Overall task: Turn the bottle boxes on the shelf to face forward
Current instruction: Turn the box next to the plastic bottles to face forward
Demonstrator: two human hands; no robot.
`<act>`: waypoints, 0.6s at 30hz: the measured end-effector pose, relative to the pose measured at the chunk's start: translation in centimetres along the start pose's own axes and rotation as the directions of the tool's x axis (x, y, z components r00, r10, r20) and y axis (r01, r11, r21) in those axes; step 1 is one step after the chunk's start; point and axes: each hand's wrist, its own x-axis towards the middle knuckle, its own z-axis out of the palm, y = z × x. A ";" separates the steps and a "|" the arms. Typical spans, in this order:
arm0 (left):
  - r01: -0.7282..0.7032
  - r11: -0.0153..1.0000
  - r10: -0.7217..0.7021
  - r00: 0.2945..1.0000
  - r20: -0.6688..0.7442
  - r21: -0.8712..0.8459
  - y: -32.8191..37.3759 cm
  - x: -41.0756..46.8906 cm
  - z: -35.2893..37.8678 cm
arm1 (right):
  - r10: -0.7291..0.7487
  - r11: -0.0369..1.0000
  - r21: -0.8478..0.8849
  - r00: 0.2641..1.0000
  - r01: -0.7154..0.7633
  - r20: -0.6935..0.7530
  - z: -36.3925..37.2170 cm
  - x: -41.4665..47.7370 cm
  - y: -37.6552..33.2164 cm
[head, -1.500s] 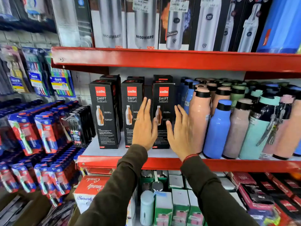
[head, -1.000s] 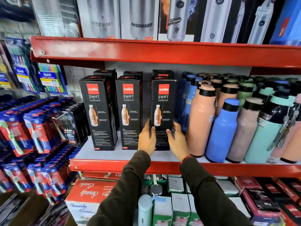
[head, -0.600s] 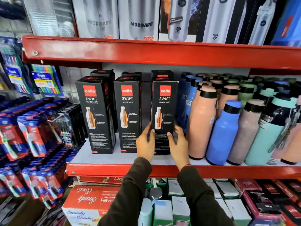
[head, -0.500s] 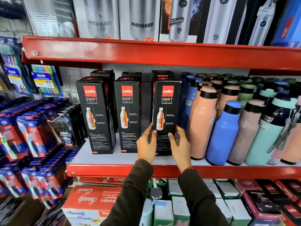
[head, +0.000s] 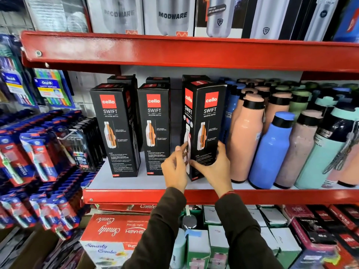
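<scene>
Third Swift box (head: 204, 131) twisted, corner forward; left hand (head: 174, 168) fingertips at its 9 o'clock face, right hand (head: 215, 167) wrapped round 3 o'clock edge; stiff tall card, likely top-heavy, grip low

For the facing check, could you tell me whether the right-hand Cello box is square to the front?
No, the Cello box is angled; two faces show.

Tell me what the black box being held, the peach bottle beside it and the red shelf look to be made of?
Black box: likely printed cardboard, slight sheen, crisp folded edges. Peach bottle: smooth matte coat, perhaps painted metal or plastic; unclear. Red shelf: glossy painted metal, judging by reflections and rivet.
</scene>
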 end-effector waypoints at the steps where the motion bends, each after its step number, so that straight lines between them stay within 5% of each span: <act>1: -0.027 1.000 0.027 1.000 -0.002 0.016 -0.1 0.1 -0.1 | 0.007 1.000 -0.003 1.000 -0.007 -0.004 -0.1 0.1 0.1; 6: -0.123 0.977 0.123 0.992 0.010 0.173 -0.5 1.1 -0.2 | 0.056 0.998 0.009 0.997 -0.057 0.045 -0.9 0.5 0.2; 10: -0.081 0.956 0.060 0.995 0.081 0.282 -1.6 2.6 -0.5 | 0.086 0.995 0.035 0.985 -0.093 0.150 -1.6 1.1 0.6; 18: -0.029 0.992 0.013 0.990 0.137 0.120 -1.7 2.9 -1.3 | 0.053 0.990 0.112 0.956 -0.089 0.288 -2.1 2.5 0.3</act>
